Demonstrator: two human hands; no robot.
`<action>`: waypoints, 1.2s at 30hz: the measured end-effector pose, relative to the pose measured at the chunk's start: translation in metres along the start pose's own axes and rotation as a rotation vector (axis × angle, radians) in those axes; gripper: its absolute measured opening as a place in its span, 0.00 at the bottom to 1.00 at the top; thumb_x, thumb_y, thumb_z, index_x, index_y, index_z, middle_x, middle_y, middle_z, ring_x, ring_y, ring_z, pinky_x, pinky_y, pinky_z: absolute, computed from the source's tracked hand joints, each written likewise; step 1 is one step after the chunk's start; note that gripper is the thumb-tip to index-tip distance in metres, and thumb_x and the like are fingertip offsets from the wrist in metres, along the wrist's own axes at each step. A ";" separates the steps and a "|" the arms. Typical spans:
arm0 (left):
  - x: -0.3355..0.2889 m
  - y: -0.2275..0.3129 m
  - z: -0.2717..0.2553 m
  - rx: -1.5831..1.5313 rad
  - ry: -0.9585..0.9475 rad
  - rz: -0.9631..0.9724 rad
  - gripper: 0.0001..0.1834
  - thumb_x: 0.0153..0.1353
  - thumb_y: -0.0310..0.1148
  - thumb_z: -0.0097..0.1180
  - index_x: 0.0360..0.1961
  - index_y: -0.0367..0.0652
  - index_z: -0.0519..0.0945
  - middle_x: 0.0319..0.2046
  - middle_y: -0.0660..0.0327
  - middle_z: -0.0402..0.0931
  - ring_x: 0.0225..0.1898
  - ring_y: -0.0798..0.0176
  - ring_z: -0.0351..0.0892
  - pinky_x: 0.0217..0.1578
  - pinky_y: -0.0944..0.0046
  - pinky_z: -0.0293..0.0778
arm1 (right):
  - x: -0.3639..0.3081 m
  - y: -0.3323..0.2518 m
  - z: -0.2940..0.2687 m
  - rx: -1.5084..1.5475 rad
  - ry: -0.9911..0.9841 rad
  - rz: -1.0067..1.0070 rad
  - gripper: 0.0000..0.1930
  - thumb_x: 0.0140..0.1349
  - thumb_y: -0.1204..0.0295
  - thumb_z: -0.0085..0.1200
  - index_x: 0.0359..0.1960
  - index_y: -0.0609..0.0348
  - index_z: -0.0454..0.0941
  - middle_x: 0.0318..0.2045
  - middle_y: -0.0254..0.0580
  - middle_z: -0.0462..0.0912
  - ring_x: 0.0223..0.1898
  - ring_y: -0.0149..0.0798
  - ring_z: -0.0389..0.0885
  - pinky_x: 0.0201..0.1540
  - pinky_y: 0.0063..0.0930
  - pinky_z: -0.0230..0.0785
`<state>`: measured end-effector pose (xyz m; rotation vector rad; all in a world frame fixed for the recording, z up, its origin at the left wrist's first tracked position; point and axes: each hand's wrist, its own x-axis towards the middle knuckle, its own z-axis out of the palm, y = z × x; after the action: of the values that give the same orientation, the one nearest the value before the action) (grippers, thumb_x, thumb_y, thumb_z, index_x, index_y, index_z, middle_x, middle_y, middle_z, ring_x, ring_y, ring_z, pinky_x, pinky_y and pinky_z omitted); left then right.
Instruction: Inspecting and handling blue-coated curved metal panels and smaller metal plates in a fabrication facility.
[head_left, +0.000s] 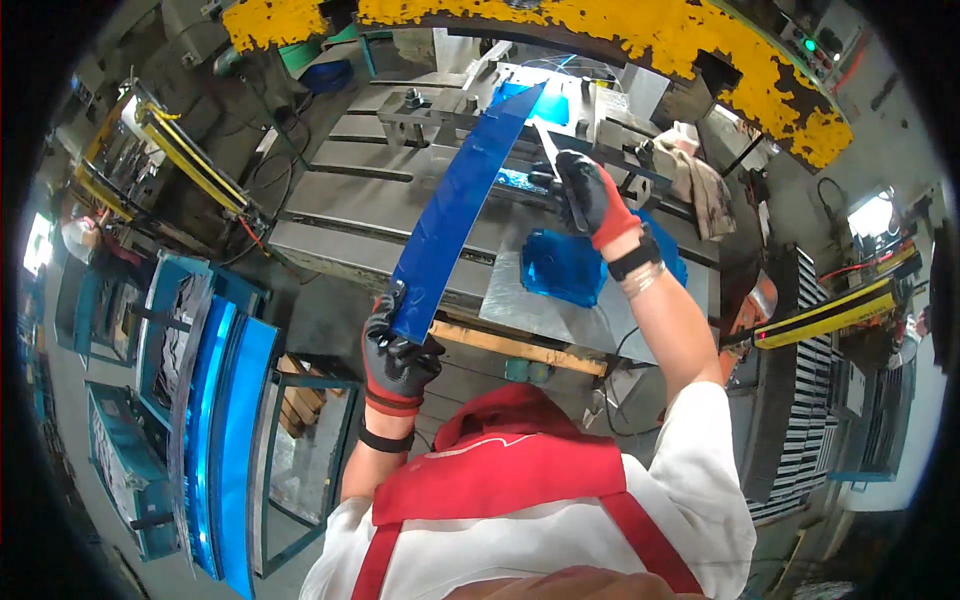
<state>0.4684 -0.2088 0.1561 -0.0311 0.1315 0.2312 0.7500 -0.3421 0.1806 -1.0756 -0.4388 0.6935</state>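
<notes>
Red and black knitted gloves are worn on both hands. Nearest the body, a red apron strap (500,470) over a white garment is seen at the lower edge. Just above it, the left hand (398,352) is closed around the near end of a long blue strip (455,205), the fingers clamped on its lower edge. The strip is held tilted, rising away from the body over the grey machine table (340,205) toward the far fixture. Beside it, a crumpled sheet of blue film (562,265) is laid on a bare metal plate (560,315), which is rested on a wooden batten (520,348). Further out, the right hand (592,195) is stretched to the far part of the table, fingers curled together near a thin pale sliver (548,143); whether this is gripped cannot be told. To the left, blue-coated sheets (225,440) are stood upright in a rack. Farthest off, a chipped yellow guard (640,30) is arched overhead.
</notes>
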 end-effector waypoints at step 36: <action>0.001 0.000 -0.002 0.041 0.127 0.142 0.08 0.53 0.31 0.41 0.31 0.43 0.72 0.11 0.66 0.67 0.03 0.76 0.58 0.04 0.80 0.54 | 0.066 0.018 -0.037 0.198 -0.120 0.095 0.18 0.57 0.59 0.39 0.43 0.55 0.72 0.37 0.34 0.77 0.35 0.29 0.74 0.34 0.22 0.66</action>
<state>0.4696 -0.2086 0.1541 0.0049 0.2649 0.3680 0.8152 -0.3149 0.1488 -0.8747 -0.4146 0.8702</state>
